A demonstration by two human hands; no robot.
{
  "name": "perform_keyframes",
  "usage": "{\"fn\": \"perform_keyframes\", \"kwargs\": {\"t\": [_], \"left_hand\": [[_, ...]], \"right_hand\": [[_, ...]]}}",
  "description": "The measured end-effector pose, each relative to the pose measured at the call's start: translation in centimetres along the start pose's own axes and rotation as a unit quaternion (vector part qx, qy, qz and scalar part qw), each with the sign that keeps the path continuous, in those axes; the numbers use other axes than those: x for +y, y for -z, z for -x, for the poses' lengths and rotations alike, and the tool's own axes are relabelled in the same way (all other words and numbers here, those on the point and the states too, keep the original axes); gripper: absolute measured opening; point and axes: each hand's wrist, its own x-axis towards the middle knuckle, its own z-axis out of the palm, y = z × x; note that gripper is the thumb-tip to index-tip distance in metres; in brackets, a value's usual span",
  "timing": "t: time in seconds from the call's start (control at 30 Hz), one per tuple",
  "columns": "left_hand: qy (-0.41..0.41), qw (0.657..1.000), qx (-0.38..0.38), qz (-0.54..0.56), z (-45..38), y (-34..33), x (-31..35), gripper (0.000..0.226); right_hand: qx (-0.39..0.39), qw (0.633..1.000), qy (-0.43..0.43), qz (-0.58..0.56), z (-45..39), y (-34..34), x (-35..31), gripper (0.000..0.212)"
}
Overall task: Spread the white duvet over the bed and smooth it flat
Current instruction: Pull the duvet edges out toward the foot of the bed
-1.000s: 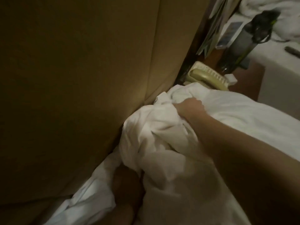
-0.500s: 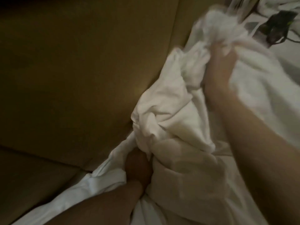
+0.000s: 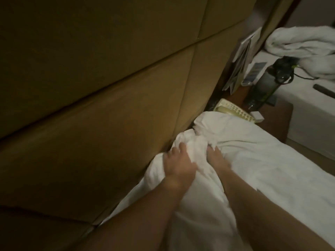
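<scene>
The white duvet (image 3: 253, 169) covers the bed from the headboard down to the lower right, bunched into a thick wad near the top corner. My left hand (image 3: 178, 163) grips the bunched edge close to the headboard, fingers curled into the cloth. My right hand (image 3: 216, 158) lies just to its right on the same wad, its fingertips sunk into the folds. Both forearms reach in from the bottom of the view. The mattress underneath is hidden by the fabric.
A padded brown headboard (image 3: 90, 105) fills the left side. Beyond the bed's corner stands a nightstand (image 3: 275, 116) with a cream telephone (image 3: 233, 112), a dark bottle (image 3: 266, 84) and leaflets (image 3: 241, 58). A second bed with crumpled white linen (image 3: 299, 42) is at the right.
My right hand came down from a raised pull and now rests on the bunched duvet beside my left hand. My left hand moved up out of the folds onto the top edge.
</scene>
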Motion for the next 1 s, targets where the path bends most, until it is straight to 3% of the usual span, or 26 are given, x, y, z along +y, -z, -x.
{"fn": "perform_keyframes", "kwargs": {"t": [0.07, 0.13, 0.2, 0.3, 0.37, 0.43, 0.53, 0.7, 0.77, 0.8, 0.87, 0.9, 0.93, 1.0], "left_hand": [[0.055, 0.998, -0.022, -0.025, -0.9, -2.3, -2.3, 0.055], [0.07, 0.997, 0.014, -0.004, -1.1, -4.7, -3.7, 0.048], [0.088, 0.995, 0.051, 0.006, -1.8, -6.4, -4.0, 0.046], [0.106, 0.983, 0.147, 0.004, -3.0, -9.1, -4.4, 0.04], [0.089, 0.981, 0.174, -0.012, -3.4, -10.7, -4.8, 0.037], [0.088, 0.982, 0.167, -0.02, -4.2, -11.8, -5.1, 0.029], [0.075, 0.988, 0.134, -0.031, -4.4, -11.6, -5.0, 0.005], [0.077, 0.997, 0.003, 0.014, -3.6, -7.8, -3.9, 0.032], [0.086, 0.994, -0.041, 0.055, -0.7, -4.3, -3.2, 0.053], [0.07, 0.995, -0.033, 0.07, 2.0, -2.5, -3.2, 0.068], [-0.028, 0.991, 0.1, 0.079, 9.7, 0.0, -4.2, 0.078], [-0.077, 0.981, 0.158, 0.084, 13.9, 0.3, -5.4, 0.075], [-0.107, 0.978, 0.169, 0.062, 17.2, -0.6, -6.9, 0.072], [-0.119, 0.986, 0.11, -0.027, 20.0, -2.9, -10.8, 0.067]], "right_hand": [[0.024, 0.996, 0.031, -0.084, 0.1, 0.3, -2.2, 0.062], [0.123, 0.973, 0.126, -0.15, 0.2, 1.4, -5.9, 0.04], [0.122, 0.961, 0.189, -0.162, -0.4, 0.8, -8.3, 0.034], [0.003, 0.994, 0.111, 0.006, -2.4, -2.1, -4.5, 0.047], [-0.042, 0.994, 0.052, 0.085, -3.9, -3.8, -0.5, 0.045], [-0.038, 0.988, 0.067, 0.132, -5.0, -4.6, 0.6, 0.043], [-0.003, 0.992, 0.066, 0.111, -5.2, -5.1, 0.4, 0.043], [-0.057, 0.984, 0.125, 0.116, 1.1, -3.9, 0.0, 0.046], [-0.043, 0.97, 0.15, 0.186, 5.7, -2.4, -0.5, 0.045], [0.007, 0.96, 0.166, 0.226, 8.3, -1.5, -0.5, 0.046], [0.114, 0.913, 0.241, 0.309, 14.8, -0.1, -0.6, 0.051], [0.11, 0.895, 0.264, 0.342, 17.7, -0.1, -0.5, 0.056], [0.064, 0.885, 0.262, 0.378, 19.4, -0.4, 0.3, 0.063], [-0.017, 0.861, 0.224, 0.456, 19.6, -2.0, 3.2, 0.074]]}}
